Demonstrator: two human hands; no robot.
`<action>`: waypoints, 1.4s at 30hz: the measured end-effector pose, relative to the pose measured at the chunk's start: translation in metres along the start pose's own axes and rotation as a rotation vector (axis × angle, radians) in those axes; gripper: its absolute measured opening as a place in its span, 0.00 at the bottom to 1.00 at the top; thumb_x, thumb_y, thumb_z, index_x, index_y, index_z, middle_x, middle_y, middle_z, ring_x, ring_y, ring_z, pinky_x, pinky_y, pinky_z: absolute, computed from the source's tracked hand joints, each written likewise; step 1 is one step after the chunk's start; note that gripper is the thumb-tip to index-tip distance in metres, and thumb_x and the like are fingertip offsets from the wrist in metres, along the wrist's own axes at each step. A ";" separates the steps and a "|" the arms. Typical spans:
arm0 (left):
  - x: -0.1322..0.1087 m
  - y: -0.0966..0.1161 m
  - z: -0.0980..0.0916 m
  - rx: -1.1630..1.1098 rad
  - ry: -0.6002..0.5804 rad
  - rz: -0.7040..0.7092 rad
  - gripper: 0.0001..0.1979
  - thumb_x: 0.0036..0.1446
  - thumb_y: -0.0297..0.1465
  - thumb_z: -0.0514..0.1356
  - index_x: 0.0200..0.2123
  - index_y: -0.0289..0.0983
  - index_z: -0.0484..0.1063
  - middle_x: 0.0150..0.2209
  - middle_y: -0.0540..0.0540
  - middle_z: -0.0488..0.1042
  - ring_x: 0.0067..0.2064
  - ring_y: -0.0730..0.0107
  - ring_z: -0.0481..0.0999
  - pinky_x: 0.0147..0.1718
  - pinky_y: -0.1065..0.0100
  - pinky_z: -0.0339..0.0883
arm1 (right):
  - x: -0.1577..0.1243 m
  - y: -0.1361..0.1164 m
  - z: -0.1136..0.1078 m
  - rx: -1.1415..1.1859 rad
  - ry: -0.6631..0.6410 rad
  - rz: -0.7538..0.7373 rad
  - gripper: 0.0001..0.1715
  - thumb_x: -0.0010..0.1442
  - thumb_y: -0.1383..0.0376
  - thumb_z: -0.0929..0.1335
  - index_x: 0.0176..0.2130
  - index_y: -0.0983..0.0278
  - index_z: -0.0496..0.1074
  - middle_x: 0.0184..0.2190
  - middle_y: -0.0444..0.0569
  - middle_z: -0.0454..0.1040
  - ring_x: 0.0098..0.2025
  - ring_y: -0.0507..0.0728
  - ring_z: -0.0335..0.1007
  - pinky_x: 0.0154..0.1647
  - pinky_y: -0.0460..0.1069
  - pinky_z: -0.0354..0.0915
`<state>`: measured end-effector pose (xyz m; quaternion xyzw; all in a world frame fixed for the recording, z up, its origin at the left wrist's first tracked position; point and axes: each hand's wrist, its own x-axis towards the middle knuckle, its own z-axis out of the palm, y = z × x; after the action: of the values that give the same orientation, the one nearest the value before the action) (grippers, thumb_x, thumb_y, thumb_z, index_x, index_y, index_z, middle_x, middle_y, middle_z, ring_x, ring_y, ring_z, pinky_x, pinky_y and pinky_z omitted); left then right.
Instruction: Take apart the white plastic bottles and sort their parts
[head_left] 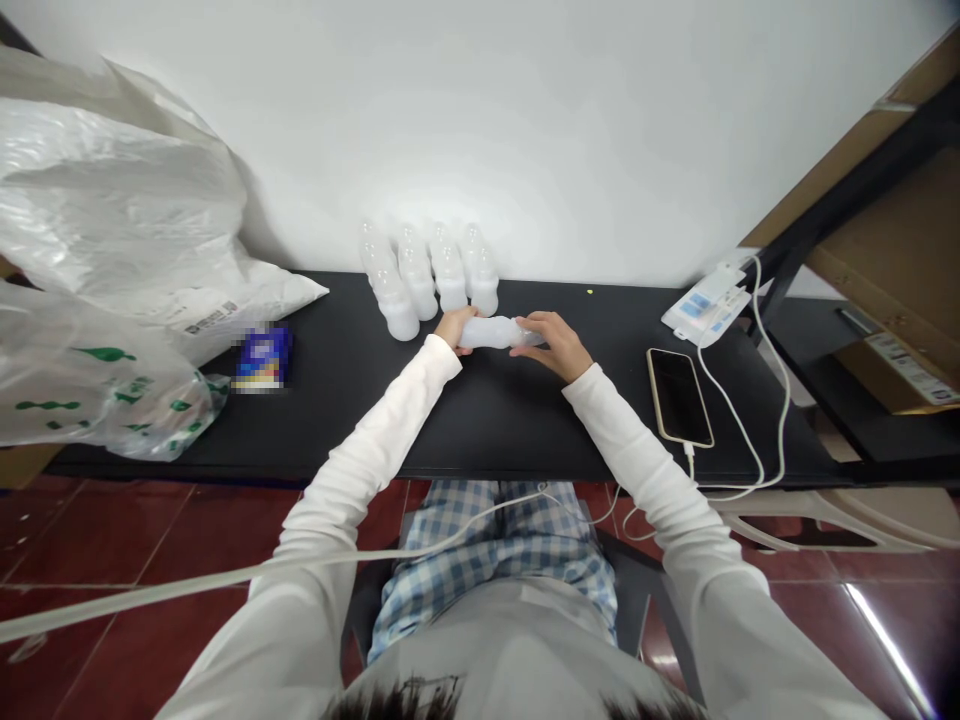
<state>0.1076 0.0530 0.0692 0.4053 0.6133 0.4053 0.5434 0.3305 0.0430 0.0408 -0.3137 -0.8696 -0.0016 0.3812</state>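
A white plastic bottle (487, 332) with a clear, narrower top lies sideways between my hands, just above or on the black table. My left hand (453, 327) is closed around its base end. At the other end, the fingers and thumb of my right hand (559, 345) grip the clear top. Right behind my left hand stand several similar white bottles (453, 285) with clear rounded tops, grouped near the wall.
White plastic bags (120, 200) bulge over the table's left side, beside a blurred blue packet (262, 357). To the right lie a phone (679, 397) on a white cable (724, 385) and a white-and-blue pack (705, 303). Another white cable (300, 562) crosses over my lap.
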 end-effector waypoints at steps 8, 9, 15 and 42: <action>0.009 -0.002 -0.008 -0.081 -0.174 -0.097 0.18 0.56 0.45 0.54 0.32 0.35 0.70 0.16 0.42 0.69 0.14 0.65 0.65 0.12 0.69 0.44 | -0.001 -0.003 0.007 -0.062 -0.066 -0.109 0.14 0.70 0.58 0.61 0.47 0.56 0.74 0.51 0.53 0.75 0.57 0.59 0.69 0.58 0.59 0.69; 0.009 -0.004 -0.007 -0.083 -0.152 -0.086 0.18 0.57 0.45 0.54 0.32 0.35 0.70 0.16 0.43 0.69 0.14 0.66 0.65 0.12 0.69 0.44 | -0.001 -0.003 0.005 -0.043 -0.065 -0.103 0.14 0.69 0.57 0.61 0.46 0.56 0.74 0.50 0.53 0.75 0.56 0.60 0.69 0.58 0.59 0.68; 0.001 -0.025 0.008 0.114 0.098 0.531 0.22 0.62 0.49 0.52 0.36 0.36 0.74 0.27 0.47 0.75 0.22 0.71 0.71 0.20 0.70 0.63 | 0.003 -0.004 -0.005 0.151 0.075 0.281 0.30 0.66 0.43 0.60 0.52 0.63 0.67 0.44 0.55 0.74 0.45 0.59 0.72 0.49 0.56 0.69; 0.006 -0.001 -0.001 -0.174 -0.014 -0.066 0.11 0.55 0.36 0.54 0.23 0.38 0.64 0.13 0.47 0.63 0.11 0.69 0.61 0.10 0.71 0.35 | -0.005 -0.001 0.001 -0.104 -0.032 -0.093 0.17 0.63 0.52 0.68 0.46 0.59 0.74 0.50 0.56 0.78 0.53 0.61 0.74 0.54 0.59 0.71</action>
<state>0.1062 0.0585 0.0660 0.3388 0.5852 0.4361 0.5938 0.3313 0.0396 0.0374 -0.2925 -0.8880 -0.0593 0.3499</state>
